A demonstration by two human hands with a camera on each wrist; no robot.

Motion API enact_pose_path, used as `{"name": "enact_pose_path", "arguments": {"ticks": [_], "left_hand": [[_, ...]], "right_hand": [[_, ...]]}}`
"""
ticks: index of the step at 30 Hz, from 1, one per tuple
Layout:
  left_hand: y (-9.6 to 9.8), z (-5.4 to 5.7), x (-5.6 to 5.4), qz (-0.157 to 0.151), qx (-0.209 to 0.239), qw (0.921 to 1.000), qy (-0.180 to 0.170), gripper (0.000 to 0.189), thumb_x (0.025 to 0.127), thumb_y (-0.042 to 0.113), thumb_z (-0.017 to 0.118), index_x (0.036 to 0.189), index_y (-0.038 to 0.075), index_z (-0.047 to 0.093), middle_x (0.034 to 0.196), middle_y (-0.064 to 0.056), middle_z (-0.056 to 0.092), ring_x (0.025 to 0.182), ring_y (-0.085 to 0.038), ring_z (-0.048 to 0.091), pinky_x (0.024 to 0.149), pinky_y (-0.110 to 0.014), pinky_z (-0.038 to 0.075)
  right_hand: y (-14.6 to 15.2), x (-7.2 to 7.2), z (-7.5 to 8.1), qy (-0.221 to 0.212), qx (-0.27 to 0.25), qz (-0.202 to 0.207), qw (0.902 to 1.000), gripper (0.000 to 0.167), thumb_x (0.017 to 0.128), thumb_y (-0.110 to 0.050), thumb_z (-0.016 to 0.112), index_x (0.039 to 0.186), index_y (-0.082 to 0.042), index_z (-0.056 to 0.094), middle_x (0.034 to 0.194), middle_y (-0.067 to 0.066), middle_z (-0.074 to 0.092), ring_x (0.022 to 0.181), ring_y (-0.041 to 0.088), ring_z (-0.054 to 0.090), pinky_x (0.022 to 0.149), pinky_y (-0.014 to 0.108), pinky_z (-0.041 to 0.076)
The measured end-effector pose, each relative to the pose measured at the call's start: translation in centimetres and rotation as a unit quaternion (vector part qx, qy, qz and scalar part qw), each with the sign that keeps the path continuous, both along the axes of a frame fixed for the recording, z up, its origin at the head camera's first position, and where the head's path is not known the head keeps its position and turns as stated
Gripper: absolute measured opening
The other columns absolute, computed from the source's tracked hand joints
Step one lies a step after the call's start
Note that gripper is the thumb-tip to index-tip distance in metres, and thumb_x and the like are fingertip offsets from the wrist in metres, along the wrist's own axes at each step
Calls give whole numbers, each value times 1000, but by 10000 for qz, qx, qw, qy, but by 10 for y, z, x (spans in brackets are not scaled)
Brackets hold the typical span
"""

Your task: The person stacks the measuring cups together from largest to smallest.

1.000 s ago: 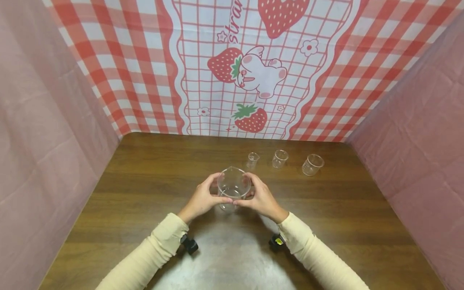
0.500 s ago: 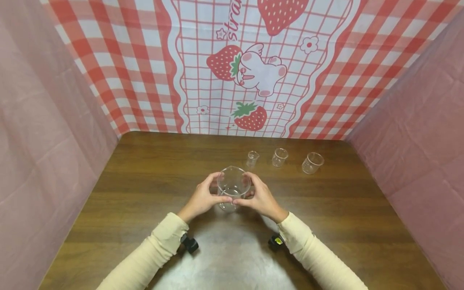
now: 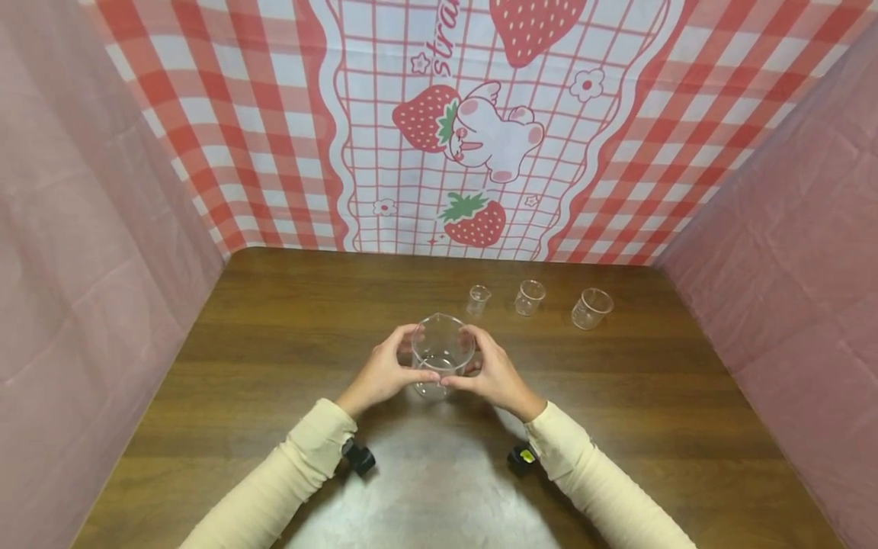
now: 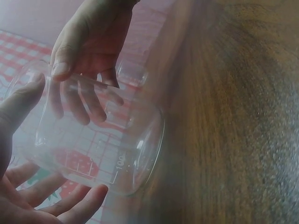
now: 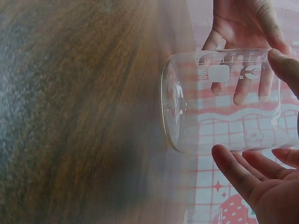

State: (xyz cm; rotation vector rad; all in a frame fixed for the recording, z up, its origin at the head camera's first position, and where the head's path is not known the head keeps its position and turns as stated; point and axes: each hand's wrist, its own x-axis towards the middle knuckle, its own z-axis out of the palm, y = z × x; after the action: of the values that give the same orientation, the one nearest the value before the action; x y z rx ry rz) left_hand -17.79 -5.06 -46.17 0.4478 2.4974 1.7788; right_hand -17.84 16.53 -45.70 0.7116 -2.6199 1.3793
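A large clear glass beaker [image 3: 442,343] stands upright between my two hands, near the middle of the wooden table in the head view. My left hand [image 3: 382,374] grips its left side and my right hand [image 3: 502,379] its right side. The thumbs nearly meet on the near wall just below the rim, while the other fingers spread around the sides. White graduation marks show through the beaker wall [image 4: 100,158] in the left wrist view, and a printed label on the beaker [image 5: 233,74] in the right wrist view. Whether its base touches the table, I cannot tell.
Three smaller glass beakers stand in a row farther back: the smallest beaker [image 3: 479,300], a middle-sized beaker [image 3: 530,298] and a wider beaker [image 3: 591,309] at the right. A checked strawberry cloth [image 3: 439,175] hangs behind the table [image 3: 274,343]. Pink curtains [image 3: 789,252] border both sides.
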Motion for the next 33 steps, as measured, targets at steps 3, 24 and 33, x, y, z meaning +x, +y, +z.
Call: {"name": "enact_pose_path", "arguments": {"ticks": [3, 24, 33], "left_hand": [[0, 1, -1, -6, -34, 10000, -26, 83, 64, 18, 91, 135, 8, 49, 132, -14, 61, 112, -32, 64, 96, -46, 55], [-4, 7, -9, -628, -499, 9967, -116, 91, 69, 27, 89, 145, 10, 43, 136, -19, 53, 113, -32, 62, 96, -40, 56], [-4, 6, -14, -1030, -198, 9941, -290, 87, 74, 20, 85, 144, 1, 37, 147, -20, 47, 125, -37, 55, 100, -42, 54]], "right_hand": [[0, 0, 1, -20, 0, 33, 10000, 85, 65, -14, 90, 133, 4, 43, 115, 23, 58, 92, 32, 65, 69, 24, 62], [0, 1, 4, -327, -26, -59, 9994, 87, 65, -16, 90, 136, 3, 43, 120, 23, 56, 95, 33, 63, 73, 34, 63], [1, 1, 4, -299, 94, -54, 9995, 87, 67, -18, 90, 136, 3, 42, 122, 23, 54, 93, 31, 64, 72, 30, 62]]}}
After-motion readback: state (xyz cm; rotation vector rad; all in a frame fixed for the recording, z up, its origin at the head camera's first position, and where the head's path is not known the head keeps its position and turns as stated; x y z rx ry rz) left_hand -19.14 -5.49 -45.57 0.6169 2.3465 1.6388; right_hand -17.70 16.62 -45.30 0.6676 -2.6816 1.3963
